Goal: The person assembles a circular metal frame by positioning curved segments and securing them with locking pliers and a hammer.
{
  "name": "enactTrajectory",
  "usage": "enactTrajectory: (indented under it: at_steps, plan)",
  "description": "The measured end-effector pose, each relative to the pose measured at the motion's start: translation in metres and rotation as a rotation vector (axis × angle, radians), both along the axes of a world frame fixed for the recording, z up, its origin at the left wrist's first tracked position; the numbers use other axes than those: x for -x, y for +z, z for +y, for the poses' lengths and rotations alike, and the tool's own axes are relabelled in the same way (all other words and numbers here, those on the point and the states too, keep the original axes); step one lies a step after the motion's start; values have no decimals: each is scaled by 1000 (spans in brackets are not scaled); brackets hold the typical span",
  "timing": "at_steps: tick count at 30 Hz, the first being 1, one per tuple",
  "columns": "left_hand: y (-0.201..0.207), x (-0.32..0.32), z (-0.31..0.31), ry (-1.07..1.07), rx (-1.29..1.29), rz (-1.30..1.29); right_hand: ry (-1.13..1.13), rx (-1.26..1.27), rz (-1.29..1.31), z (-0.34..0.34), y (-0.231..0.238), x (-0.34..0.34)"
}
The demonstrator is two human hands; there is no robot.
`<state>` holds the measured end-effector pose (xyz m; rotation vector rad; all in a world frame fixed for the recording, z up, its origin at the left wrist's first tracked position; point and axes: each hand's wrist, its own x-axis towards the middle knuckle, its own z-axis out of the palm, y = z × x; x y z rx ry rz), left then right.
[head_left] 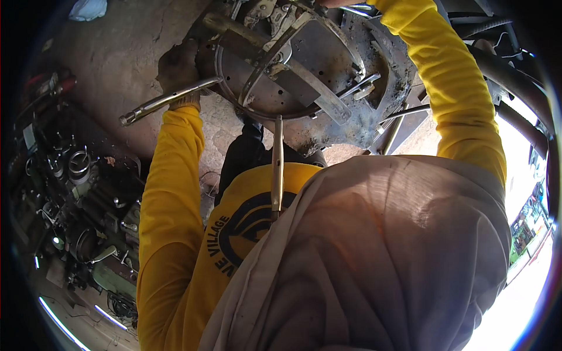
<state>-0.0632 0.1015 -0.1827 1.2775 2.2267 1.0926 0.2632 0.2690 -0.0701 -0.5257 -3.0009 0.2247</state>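
In front of me lies a round metal disc [263, 88] with small holes, ringed by a metal hoop. A flat steel bar [319, 96] and curved strips cross over it. Metal rods stick out from its rim: one rod [170, 100] points left across my left wrist, and another rod [278, 164] points toward my chest. My left hand [178, 67], in a dark glove, is at the disc's left edge beneath the left rod; its fingers blend into the dark metal. My right hand [335, 3] is at the far side of the disc, mostly cut off by the upper edge.
A rough, pitted metal plate [374, 111] lies under and right of the disc. Machinery with handwheels [79, 164] stands at the left. Dark ribbed bars [521, 117] are at the right. A pale crumpled bundle [88, 10] lies on the floor at far left.
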Motion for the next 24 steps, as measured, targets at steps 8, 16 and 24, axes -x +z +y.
enactTrajectory:
  at_steps: [8,16,24]
  plan:
    - [17,-9,2,25,78,-22,-80,-56,224,-28,-5,-21]
    - [11,-12,2,98,-25,-98,-490,-114,323,-98,-4,-42]
    - [27,-16,-2,79,64,-55,-648,-166,168,-121,-13,-43]
